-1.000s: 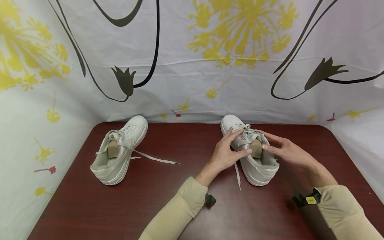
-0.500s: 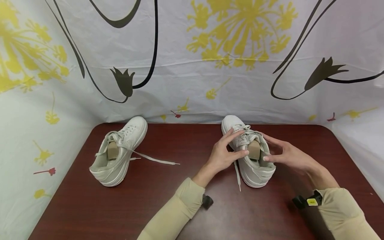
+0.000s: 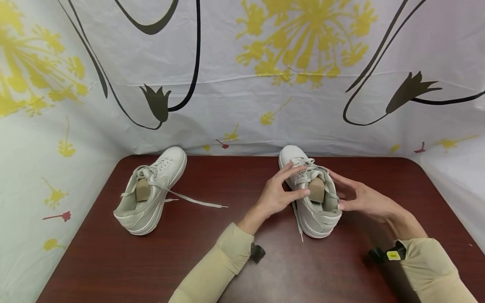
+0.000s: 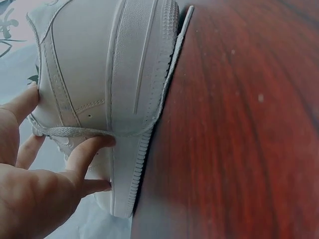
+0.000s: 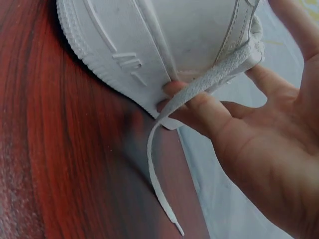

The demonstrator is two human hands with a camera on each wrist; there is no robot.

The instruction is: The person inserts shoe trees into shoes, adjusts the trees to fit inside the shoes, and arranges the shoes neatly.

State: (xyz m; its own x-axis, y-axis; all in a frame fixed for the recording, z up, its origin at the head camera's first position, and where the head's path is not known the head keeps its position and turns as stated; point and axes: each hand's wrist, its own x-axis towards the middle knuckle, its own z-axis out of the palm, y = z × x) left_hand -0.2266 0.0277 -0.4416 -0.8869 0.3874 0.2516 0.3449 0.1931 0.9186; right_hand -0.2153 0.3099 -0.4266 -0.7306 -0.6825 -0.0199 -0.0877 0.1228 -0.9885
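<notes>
A white lace-up sneaker stands on the table to the right, toe pointing away, with a brown block inside its opening. My left hand touches its left side, thumb near the collar. In the left wrist view the left fingertips rest against the sole edge beside a shoelace. My right hand lies along the opposite side, thumb at the collar's rim. The right wrist view shows the fingers against the shoe, behind a hanging shoelace.
A second white sneaker stands on the left, also with a brown block inside and a lace trailing right. The dark red table ends at a white patterned cloth behind and at the sides.
The right-hand sneaker's heel has swung left, so the shoe points more straight ahead. My left hand has shifted slightly left. My right thumb has moved along the collar toward the heel.
</notes>
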